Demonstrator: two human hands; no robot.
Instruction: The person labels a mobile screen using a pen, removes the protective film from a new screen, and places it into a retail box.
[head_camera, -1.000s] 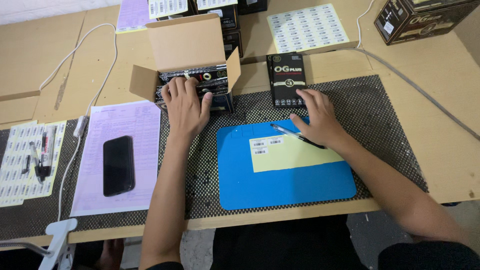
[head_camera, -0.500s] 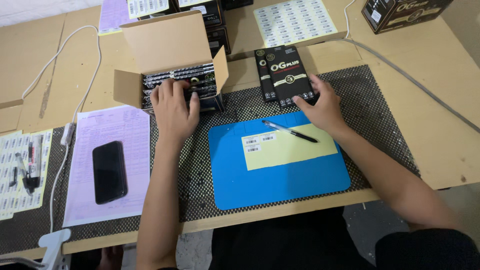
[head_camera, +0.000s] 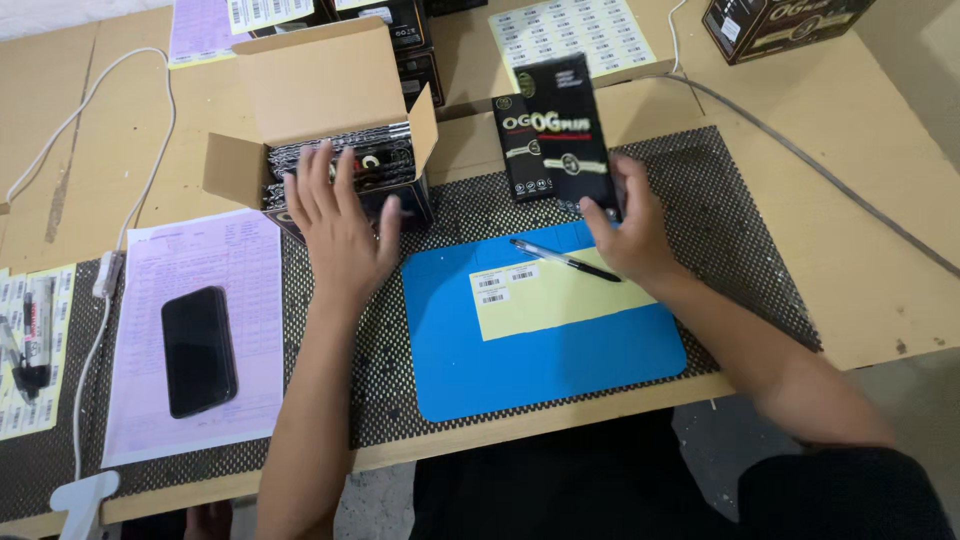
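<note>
Toward the far edge of the table (head_camera: 880, 250), our right hand (head_camera: 630, 235) pinches a flat black retail box (head_camera: 568, 125) by its near short end, lifted and tilted; its long axis runs away from us, printed face up. We judge it light, stiff card, glossy and likely slippery, best held across the long edges. A second like box (head_camera: 518, 160) lies beneath. Our left hand (head_camera: 340, 225) spreads open over the packed open carton (head_camera: 320, 130), holding nothing.

A brown table (head_camera: 880, 250) carries a black dotted mat (head_camera: 720, 200). Left of the mat lie a white cable (head_camera: 140, 190) and sticker sheets (head_camera: 25, 360).
</note>
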